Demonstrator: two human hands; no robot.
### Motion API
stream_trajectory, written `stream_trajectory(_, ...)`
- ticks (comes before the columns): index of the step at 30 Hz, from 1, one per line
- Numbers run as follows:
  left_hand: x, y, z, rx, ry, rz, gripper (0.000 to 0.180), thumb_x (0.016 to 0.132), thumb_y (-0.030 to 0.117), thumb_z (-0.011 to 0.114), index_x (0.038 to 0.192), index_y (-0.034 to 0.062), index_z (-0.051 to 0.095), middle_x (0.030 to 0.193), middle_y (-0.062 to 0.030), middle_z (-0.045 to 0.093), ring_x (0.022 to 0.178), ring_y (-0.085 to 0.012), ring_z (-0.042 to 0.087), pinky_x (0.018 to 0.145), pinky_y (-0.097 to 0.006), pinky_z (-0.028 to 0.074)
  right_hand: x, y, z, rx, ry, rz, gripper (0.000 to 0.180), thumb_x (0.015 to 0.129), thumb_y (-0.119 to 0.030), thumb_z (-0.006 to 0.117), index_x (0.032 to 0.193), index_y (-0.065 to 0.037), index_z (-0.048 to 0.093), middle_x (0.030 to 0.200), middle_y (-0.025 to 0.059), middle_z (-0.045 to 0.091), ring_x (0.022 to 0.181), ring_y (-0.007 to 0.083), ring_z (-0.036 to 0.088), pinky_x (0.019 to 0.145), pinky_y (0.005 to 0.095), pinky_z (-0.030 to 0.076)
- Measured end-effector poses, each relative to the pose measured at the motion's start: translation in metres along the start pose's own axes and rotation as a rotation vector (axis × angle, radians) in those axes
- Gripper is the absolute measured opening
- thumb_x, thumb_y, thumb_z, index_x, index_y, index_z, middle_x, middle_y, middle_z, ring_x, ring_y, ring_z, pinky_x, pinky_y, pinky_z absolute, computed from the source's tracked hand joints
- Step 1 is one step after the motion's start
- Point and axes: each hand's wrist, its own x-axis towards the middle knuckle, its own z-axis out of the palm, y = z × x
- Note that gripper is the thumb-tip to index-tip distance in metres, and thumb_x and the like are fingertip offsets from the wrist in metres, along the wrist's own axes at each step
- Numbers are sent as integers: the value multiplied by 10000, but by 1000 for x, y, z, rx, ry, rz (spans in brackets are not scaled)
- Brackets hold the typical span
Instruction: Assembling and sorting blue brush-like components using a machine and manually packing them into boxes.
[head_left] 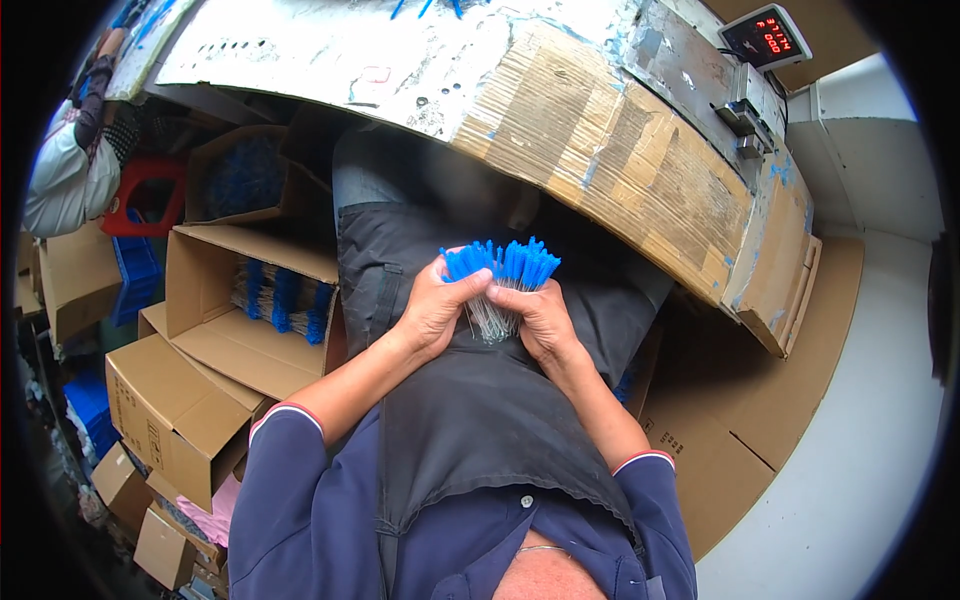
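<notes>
Between my two hands is a thick bundle of thin wire pieces with blue plastic ends, held over my lap. The blue ends point away from me, and the pale, thin wires fan down toward me. My left hand is closed round the left side of the bundle. Round its right side my right hand is closed, the two thumbs nearly touching across the front. Under the bundle lies a black apron over my lap. My other fingertips are mostly hidden behind the bundle.
Ahead stands a worktable with cardboard along its edge. A machine with a red digital display is at far right. On the left, an open carton holds more blue-ended bundles. A co-worker's sleeve shows at far left.
</notes>
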Motion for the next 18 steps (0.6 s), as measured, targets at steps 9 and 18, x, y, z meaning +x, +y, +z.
stream_trajectory(9, 1, 2, -1, -40, 12, 37, 209, 945, 106, 760, 1115, 82, 640, 1081, -24, 710, 1038, -134, 664, 1003, -338, 505, -2, 1, -8, 107, -24, -36, 345, 852, -49, 767, 1186, 0, 698, 1117, 60, 732, 1056, 168, 681, 1001, 347, 504)
stream_trajectory(18, 3, -1, -6, -73, -37, 9, 300, 944, 132, 762, 1196, 19, 644, 1112, -84, 712, 1083, -188, 669, 1035, -380, 498, -1, 5, -7, 36, 28, -35, 338, 829, -54, 814, 1145, 1, 706, 1088, 66, 737, 1020, 165, 693, 964, 337, 528)
